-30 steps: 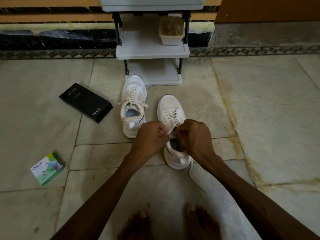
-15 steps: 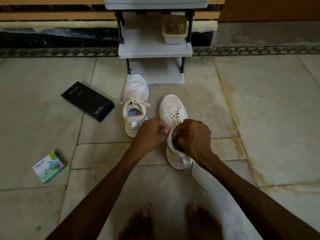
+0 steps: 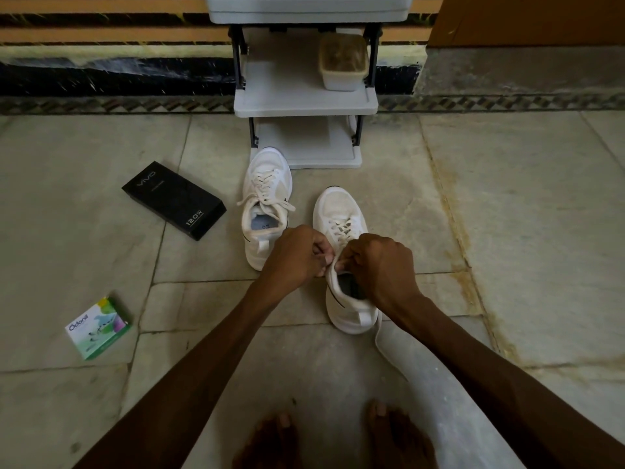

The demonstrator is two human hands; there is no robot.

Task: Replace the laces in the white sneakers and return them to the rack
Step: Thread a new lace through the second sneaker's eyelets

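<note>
White fabric sneaker [image 3: 338, 204] before grey plastic rack [image 3: 287, 96]: left hand [image 3: 297, 255], right hand [image 3: 378, 265] still pinch white lace [image 3: 341, 230], fingers [image 3: 323, 253] curled, barely moved; lacing unfinished.

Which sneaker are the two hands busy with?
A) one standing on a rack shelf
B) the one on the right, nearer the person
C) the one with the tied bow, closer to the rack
B: the left hand and right hand both pinch the laces at the top of the right sneaker, while the left sneaker lies beside it with its bow tied.
</note>
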